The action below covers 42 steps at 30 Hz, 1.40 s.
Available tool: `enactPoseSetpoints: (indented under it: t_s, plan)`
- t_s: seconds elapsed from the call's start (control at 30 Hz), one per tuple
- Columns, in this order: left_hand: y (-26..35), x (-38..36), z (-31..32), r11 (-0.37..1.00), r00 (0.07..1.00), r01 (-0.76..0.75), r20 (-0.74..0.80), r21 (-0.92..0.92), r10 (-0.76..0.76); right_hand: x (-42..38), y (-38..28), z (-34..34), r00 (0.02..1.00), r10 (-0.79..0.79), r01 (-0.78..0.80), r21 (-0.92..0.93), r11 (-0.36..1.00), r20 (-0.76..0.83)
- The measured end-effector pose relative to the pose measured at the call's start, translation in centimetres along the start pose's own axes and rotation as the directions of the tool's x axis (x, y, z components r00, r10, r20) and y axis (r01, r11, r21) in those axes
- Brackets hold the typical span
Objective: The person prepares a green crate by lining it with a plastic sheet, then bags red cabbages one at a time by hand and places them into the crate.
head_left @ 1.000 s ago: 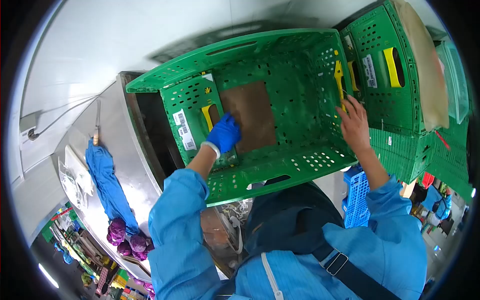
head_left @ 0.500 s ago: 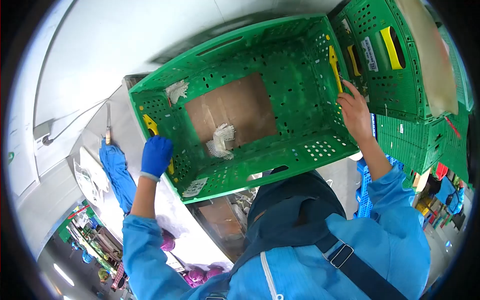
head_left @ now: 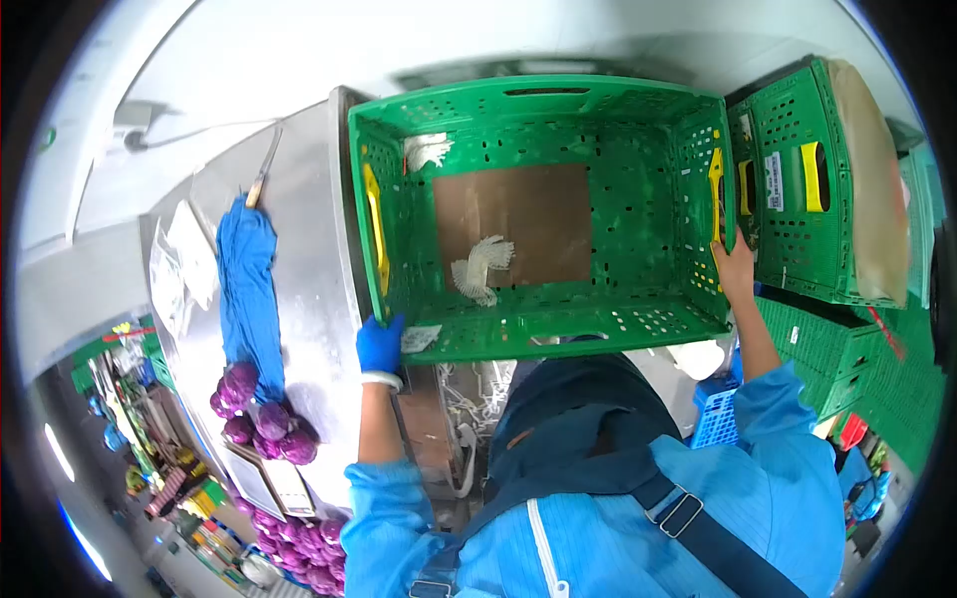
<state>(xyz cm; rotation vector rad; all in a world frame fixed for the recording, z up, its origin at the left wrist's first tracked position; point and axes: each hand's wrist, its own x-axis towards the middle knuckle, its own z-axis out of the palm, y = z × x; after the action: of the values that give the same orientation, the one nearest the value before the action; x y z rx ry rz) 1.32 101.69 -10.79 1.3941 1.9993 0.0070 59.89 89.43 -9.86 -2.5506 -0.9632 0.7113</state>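
- The green crate point(head_left: 638, 97) is between the two hands, beside the right edge of the steel worktop point(head_left: 309, 219); its long axis goes from left to right.
- The gloved left hand point(head_left: 380, 344) is at the near left corner of the crate; I cannot tell if its fingers grasp the rim or only lean on it.
- The bare right hand point(head_left: 736, 267) seems to grasp the right end wall, by the near end of the yellow handle point(head_left: 716, 189). So each hand has its own end of the crate, and the left one is closer to the near edge.
- In the crate, a brown sheet point(head_left: 558, 224) lies on the floor, left of the middle. One white mesh piece point(head_left: 484, 269) lies over its near part; another white piece point(head_left: 429, 150) is in the far left corner.
- On the worktop, a blue cloth point(head_left: 247, 289) lies near the left edge, with a knife point(head_left: 257, 189) at its far end and purple cabbages point(head_left: 297, 446) at its near end.
- Hidden: the crate's underside and what supports it, and the right fingers behind the wall. The label in the near left corner is unreadable.
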Motion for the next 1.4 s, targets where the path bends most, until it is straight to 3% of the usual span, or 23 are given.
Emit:
enactPoseSetpoints:
  t_s: [0.03, 0.13, 0.17, 0.23, 0.27, 0.3, 0.33, 0.37, 0.43, 0.5, 0.57, 0.6, 0.63, 0.7, 0.77, 0.83, 0.9, 1.03, 1.13, 1.23, 1.3, 1.37, 1.4]
  plan:
    - [1.1, -0.2, -0.9, 0.999, 0.998, -0.002, 0.061, 0.054, -0.001, 0.1, 0.2, -0.2, 0.998, -0.06, 0.06, -0.003, 0.998, 0.002]
    - [1.1, -0.8, -2.2, 0.964, 0.97, 0.01, 0.237, -0.266, 0.056, 0.2, -0.2, -0.7, 0.994, -0.104, 0.104, 0.016, 0.994, 0.012]
    - [0.3, -1.1, -1.7, 0.902, 0.984, -0.046, 0.138, -0.429, 0.116, 0.0, -0.3, -0.7, 0.995, -0.092, 0.092, 0.025, 0.995, 0.022]
    - [-0.9, -2.1, -0.5, 0.699, 0.981, -0.187, -0.088, -0.691, 0.175, -0.5, -0.6, 0.1, 0.95, -0.24, 0.226, -0.09, 0.97, -0.199]
    - [-1.9, -2.8, -0.8, 0.745, 0.989, -0.147, -0.122, -0.65, 0.089, -0.7, -1.0, 0.6, 0.9, -0.318, 0.283, -0.155, 0.946, -0.299]
    - [-1.0, -5.0, -1.0, 0.769, 0.958, -0.201, -0.286, -0.606, 0.025, -1.4, -3.0, 0.5, 0.832, -0.429, 0.372, -0.221, 0.902, -0.35]
    - [0.4, -7.1, -1.1, 0.855, 0.836, -0.385, -0.524, -0.348, 0.163, -2.7, -6.4, 0.0, 0.749, -0.537, 0.453, -0.291, 0.843, -0.389]
    - [1.4, -8.8, -0.8, 0.875, 0.654, -0.484, -0.677, -0.032, 0.337, -4.2, -9.6, 0.4, 0.656, -0.63, 0.518, -0.359, 0.776, -0.416]
    - [2.8, -10.5, 0.9, 0.728, 0.595, -0.685, -0.554, 0.027, 0.582, -6.1, -15.6, 3.6, 0.605, -0.766, 0.746, -0.182, 0.641, -0.216]
    - [5.0, -10.8, 2.7, 0.585, 0.525, -0.803, -0.329, 0.117, 0.785, -8.4, -22.6, 8.0, 0.373, -0.924, 0.928, 0.009, 0.374, -0.078]
    - [7.5, -10.3, 4.8, 0.549, 0.496, -0.819, -0.274, 0.169, 0.824, -10.2, -29.0, 13.3, 0.047, -0.998, 0.997, 0.062, 0.044, -0.047]
    - [7.4, -9.9, 5.7, 0.573, 0.523, -0.79, -0.248, 0.218, 0.815, -10.8, -31.7, 16.4, -0.104, -0.99, 0.991, 0.079, -0.112, -0.099]
    - [7.2, -9.3, 6.9, 0.588, 0.545, -0.764, -0.222, 0.264, 0.809, -11.6, -34.4, 19.4, -0.168, -0.98, 0.965, 0.185, -0.186, -0.11]
    - [7.6, -8.7, 8.0, 0.589, 0.557, -0.748, -0.195, 0.305, 0.807, -12.9, -38.1, 22.9, -0.257, -0.964, 0.94, 0.214, -0.267, -0.073]
    - [7.6, -8.9, 7.2, 0.586, 0.554, -0.752, -0.192, 0.303, 0.81, -13.5, -38.4, 26.2, -0.236, -0.967, 0.969, 0.103, -0.226, 0.093]
    - [7.6, -8.4, 7.4, 0.565, 0.513, -0.774, -0.242, 0.284, 0.824, -12.9, -37.6, 25.6, -0.283, -0.947, 0.956, 0.121, -0.266, 0.153]
    - [7.5, -8.1, 7.8, 0.575, 0.508, -0.779, -0.284, 0.25, 0.813, -11.6, -35.8, 24.9, -0.351, -0.936, 0.908, 0.247, -0.339, 0.003]
    - [7.3, -8.8, 6.8, 0.561, 0.513, -0.784, -0.23, 0.267, 0.827, -10.9, -37.1, 25.5, -0.338, -0.941, 0.884, 0.356, -0.304, 0.034]
    - [6.1, -9.6, 6.3, 0.621, 0.579, -0.775, -0.265, 0.116, 0.771, -10.8, -36.8, 25.8, -0.328, -0.943, 0.886, 0.363, -0.287, 0.056]
    - [6.6, -9.6, 5.3, 0.633, 0.592, -0.768, -0.265, 0.101, 0.761, -10.9, -36.4, 26.0, -0.32, -0.947, 0.889, 0.356, -0.287, 0.037]
    - [6.1, -9.3, 5.1, 0.684, 0.653, -0.726, -0.247, 0.065, 0.716, -11.1, -37.1, 25.7, -0.308, -0.95, 0.895, 0.355, -0.269, 0.056]
    - [5.6, -9.3, 5.3, 0.724, 0.687, -0.688, -0.282, 0.043, 0.67, -11.7, -37.8, 24.6, -0.322, -0.86, 0.945, 0.189, -0.267, 0.396]
    - [5.5, -9.4, 5.7, 0.734, 0.69, -0.669, -0.271, 0.118, 0.672, -12.3, -38.2, 23.8, -0.299, -0.777, 0.951, 0.107, -0.29, 0.554]
